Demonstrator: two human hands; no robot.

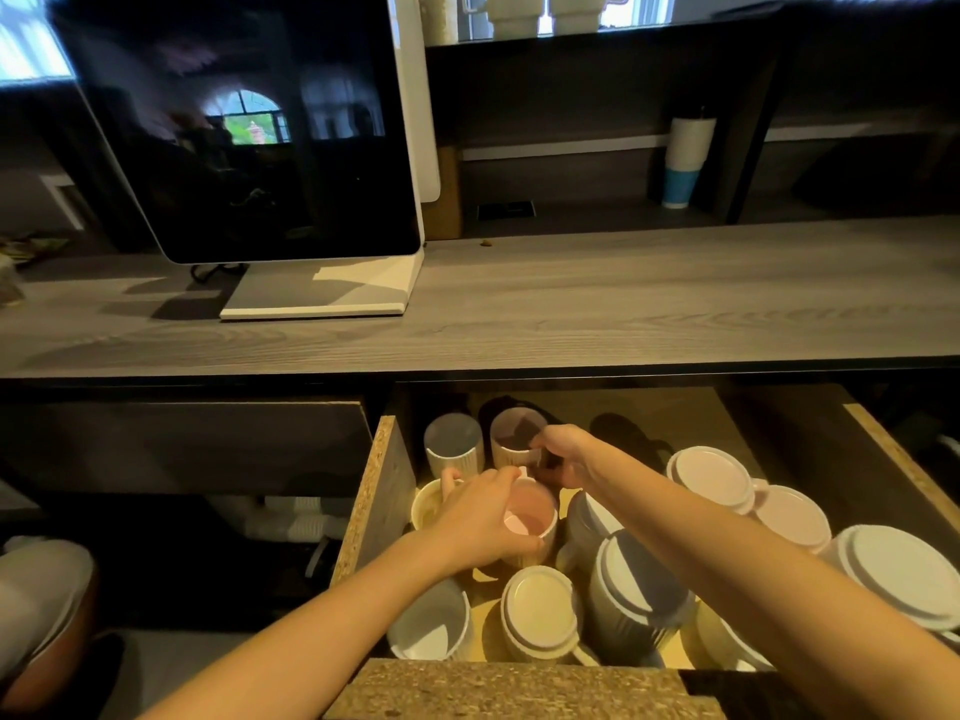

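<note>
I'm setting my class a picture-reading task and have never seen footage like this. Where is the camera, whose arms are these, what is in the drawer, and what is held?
There is no machine here. A person wears one wide-angle camera on the head, looking forward and down, so both bare arms are their own. Under a grey wooden counter carrying a dark screen on a white stand, a drawer is pulled open. It is packed with mugs, some upright and some inverted, like the cream upside-down mug near the front. The left hand grips the rim of a pink-lined mug. The right hand reaches further back and seems to hold the handle of a ribbed white mug.
</note>
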